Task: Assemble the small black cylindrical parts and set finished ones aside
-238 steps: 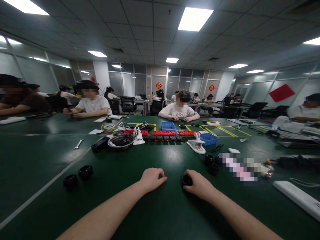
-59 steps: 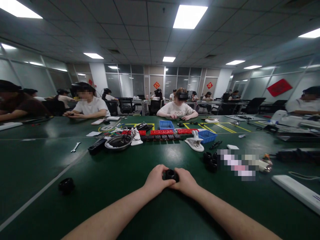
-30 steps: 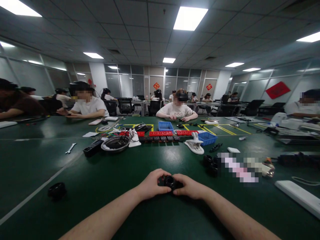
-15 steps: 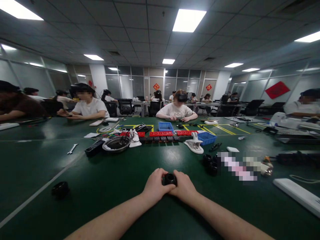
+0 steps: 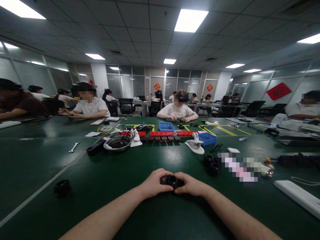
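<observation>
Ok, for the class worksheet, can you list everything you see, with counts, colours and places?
Table: one, green, foreground
Ring-shaped part: one, black, front centre
Loose round parts: at least three, black, one left, others right
Wrench: one, silver, left
Round dish: one, silver-rimmed, left of centre
Wires: tangled, mixed colours, beyond dish
Stands: two, white, beside dish and right tray
Trays: two, blue, mid-table
Strips: three, red, mid-table
Long bar: one, white, far right
Pixelated items: uncountable, right
People: several, mostly white tops, beyond table
Chairs: several, black, background
Ceiling lights: several, white, overhead
Left hand: one, bare, holding ring-shaped part
Right hand: one, bare, holding ring-shaped part
</observation>
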`<state>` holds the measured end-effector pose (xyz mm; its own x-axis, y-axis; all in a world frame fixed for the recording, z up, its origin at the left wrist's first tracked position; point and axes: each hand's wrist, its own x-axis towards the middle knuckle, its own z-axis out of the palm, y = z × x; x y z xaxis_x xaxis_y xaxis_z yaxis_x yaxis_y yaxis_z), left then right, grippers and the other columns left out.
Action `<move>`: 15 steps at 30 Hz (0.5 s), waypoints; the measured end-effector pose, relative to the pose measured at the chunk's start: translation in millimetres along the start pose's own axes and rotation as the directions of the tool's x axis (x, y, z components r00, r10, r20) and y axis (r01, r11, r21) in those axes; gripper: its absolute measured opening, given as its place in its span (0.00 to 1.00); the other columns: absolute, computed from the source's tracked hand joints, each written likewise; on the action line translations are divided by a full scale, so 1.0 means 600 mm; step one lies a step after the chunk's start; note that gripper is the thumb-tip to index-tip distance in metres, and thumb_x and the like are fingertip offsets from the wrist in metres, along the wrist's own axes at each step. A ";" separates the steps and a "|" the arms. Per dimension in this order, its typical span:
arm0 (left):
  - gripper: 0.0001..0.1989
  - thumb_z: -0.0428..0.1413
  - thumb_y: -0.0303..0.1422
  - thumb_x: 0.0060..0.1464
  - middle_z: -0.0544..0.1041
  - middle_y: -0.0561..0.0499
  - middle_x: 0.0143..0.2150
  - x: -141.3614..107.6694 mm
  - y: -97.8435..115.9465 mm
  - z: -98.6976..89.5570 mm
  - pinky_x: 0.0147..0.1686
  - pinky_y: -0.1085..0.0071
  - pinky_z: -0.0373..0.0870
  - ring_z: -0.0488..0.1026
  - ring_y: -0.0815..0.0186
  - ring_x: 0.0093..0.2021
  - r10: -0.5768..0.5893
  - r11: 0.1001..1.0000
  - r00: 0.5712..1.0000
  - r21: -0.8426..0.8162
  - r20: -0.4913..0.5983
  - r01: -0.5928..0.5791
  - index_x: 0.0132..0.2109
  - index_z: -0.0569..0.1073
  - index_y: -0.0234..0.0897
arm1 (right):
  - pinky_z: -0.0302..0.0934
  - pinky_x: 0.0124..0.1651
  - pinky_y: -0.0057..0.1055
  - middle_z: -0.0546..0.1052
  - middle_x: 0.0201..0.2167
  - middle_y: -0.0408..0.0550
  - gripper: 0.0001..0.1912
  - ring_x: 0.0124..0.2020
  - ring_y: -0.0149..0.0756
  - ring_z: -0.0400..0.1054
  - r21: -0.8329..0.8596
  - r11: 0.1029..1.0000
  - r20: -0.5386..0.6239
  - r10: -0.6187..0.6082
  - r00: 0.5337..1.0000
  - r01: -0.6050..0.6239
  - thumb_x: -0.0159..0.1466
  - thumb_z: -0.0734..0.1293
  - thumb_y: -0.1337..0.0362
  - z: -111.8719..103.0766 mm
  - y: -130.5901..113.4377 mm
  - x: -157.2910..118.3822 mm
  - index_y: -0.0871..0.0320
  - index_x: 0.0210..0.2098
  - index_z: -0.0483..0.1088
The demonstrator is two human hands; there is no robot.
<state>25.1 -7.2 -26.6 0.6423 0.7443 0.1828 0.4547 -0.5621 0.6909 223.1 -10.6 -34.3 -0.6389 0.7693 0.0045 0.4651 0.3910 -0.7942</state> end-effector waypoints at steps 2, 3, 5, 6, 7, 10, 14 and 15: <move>0.20 0.57 0.38 0.41 0.66 0.53 0.36 0.001 -0.001 -0.001 0.32 0.74 0.60 0.63 0.68 0.34 0.009 1.000 1.000 -0.004 0.012 -0.009 0.45 0.68 0.42 | 0.53 0.44 0.32 0.69 0.37 0.44 0.18 0.40 0.37 0.60 0.014 1.000 0.021 -0.009 1.000 0.009 0.49 0.66 0.65 -0.004 -0.002 -0.001 0.58 0.41 0.66; 0.20 0.57 0.38 0.41 0.66 0.53 0.36 0.001 -0.002 -0.001 0.32 0.74 0.60 0.63 0.67 0.34 0.011 1.000 1.000 -0.007 0.017 -0.011 0.45 0.68 0.42 | 0.53 0.44 0.32 0.68 0.38 0.44 0.18 0.40 0.37 0.60 0.010 1.000 0.028 -0.014 1.000 0.014 0.49 0.66 0.66 -0.005 -0.003 -0.001 0.58 0.41 0.67; 0.21 0.57 0.38 0.41 0.66 0.52 0.36 0.002 -0.003 -0.002 0.32 0.74 0.60 0.64 0.67 0.34 0.012 1.000 1.000 -0.013 0.021 -0.011 0.45 0.68 0.42 | 0.53 0.45 0.33 0.68 0.38 0.44 0.18 0.41 0.37 0.60 0.001 1.000 0.038 -0.026 0.999 0.026 0.49 0.66 0.66 -0.007 -0.004 -0.001 0.58 0.41 0.67; 0.21 0.57 0.38 0.41 0.66 0.52 0.36 0.002 -0.004 -0.002 0.32 0.74 0.60 0.64 0.67 0.34 0.011 1.000 1.000 -0.016 0.021 -0.011 0.45 0.68 0.42 | 0.52 0.45 0.33 0.68 0.38 0.44 0.18 0.41 0.37 0.60 -0.002 0.999 0.040 -0.032 0.999 0.032 0.49 0.66 0.66 -0.008 -0.005 -0.001 0.58 0.40 0.67; 0.21 0.57 0.38 0.41 0.66 0.52 0.36 0.002 -0.005 -0.002 0.32 0.74 0.60 0.64 0.67 0.34 0.012 1.000 1.000 -0.018 0.022 -0.011 0.46 0.67 0.42 | 0.52 0.45 0.33 0.69 0.38 0.44 0.17 0.41 0.37 0.60 -0.003 0.999 0.041 -0.038 0.998 0.038 0.49 0.66 0.66 -0.008 -0.005 -0.001 0.58 0.40 0.67; 0.22 0.57 0.38 0.41 0.66 0.52 0.35 0.003 -0.008 0.000 0.33 0.74 0.60 0.64 0.67 0.34 0.019 1.000 1.000 -0.022 0.014 -0.019 0.46 0.67 0.42 | 0.53 0.44 0.31 0.69 0.36 0.43 0.16 0.40 0.37 0.60 0.001 0.999 0.037 -0.052 0.998 0.052 0.49 0.66 0.65 -0.007 -0.003 0.001 0.58 0.38 0.68; 0.22 0.57 0.38 0.40 0.66 0.53 0.34 0.004 -0.010 0.004 0.32 0.74 0.60 0.63 0.68 0.32 0.006 1.000 1.000 -0.024 -0.016 -0.007 0.45 0.68 0.40 | 0.54 0.39 0.29 0.69 0.32 0.42 0.15 0.36 0.35 0.61 0.010 1.000 -0.011 -0.025 1.000 0.025 0.47 0.68 0.64 -0.001 0.005 0.005 0.60 0.35 0.69; 0.21 0.57 0.38 0.40 0.66 0.53 0.33 0.004 -0.009 0.005 0.32 0.74 0.59 0.63 0.68 0.32 -0.005 1.000 1.000 -0.022 -0.027 0.004 0.45 0.68 0.40 | 0.54 0.37 0.28 0.69 0.31 0.42 0.15 0.34 0.34 0.61 0.014 1.000 -0.029 -0.010 1.000 0.010 0.46 0.68 0.63 0.002 0.008 0.006 0.60 0.34 0.68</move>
<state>26.3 -3.4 -32.1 0.6234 0.7564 0.1981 0.4434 -0.5507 0.7072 222.5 -6.7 -38.6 -0.6253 0.7798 0.0300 0.4499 0.3917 -0.8026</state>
